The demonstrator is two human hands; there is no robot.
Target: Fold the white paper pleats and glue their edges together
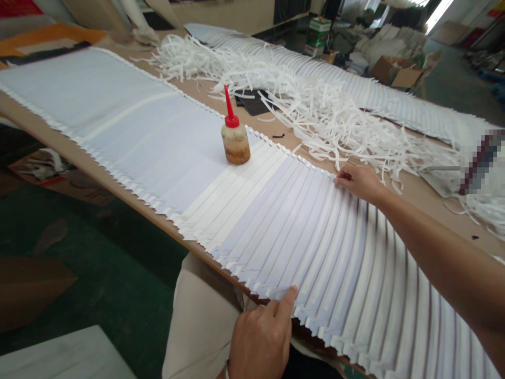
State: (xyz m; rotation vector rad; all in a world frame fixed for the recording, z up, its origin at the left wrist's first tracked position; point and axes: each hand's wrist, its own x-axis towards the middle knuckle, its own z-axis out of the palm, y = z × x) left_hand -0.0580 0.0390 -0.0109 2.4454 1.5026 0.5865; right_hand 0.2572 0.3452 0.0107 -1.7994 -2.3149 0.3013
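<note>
A long sheet (pixel 158 126) in pale blue and white lies over the table, with narrow overlapping white strips (pixel 379 273) across its right part. My right hand (pixel 359 181) is at the sheet's far edge, thumb and fingers pinched on the end of a strip. At the near edge my left hand (pixel 264 337) has its index finger pressed on a strip end, the other fingers curled; its thumb is hidden. A glue bottle (pixel 235 142) with a red nozzle stands upright on the sheet, brownish liquid inside, left of both hands.
A tangled heap of white strips (pixel 315 116) lies beyond the sheet. Behind it runs another strip-covered sheet (pixel 434 113). A dark flat piece (pixel 256 103) sits partly under the heap. A green can (pixel 317 36) and a cardboard box (pixel 396 71) are farther back.
</note>
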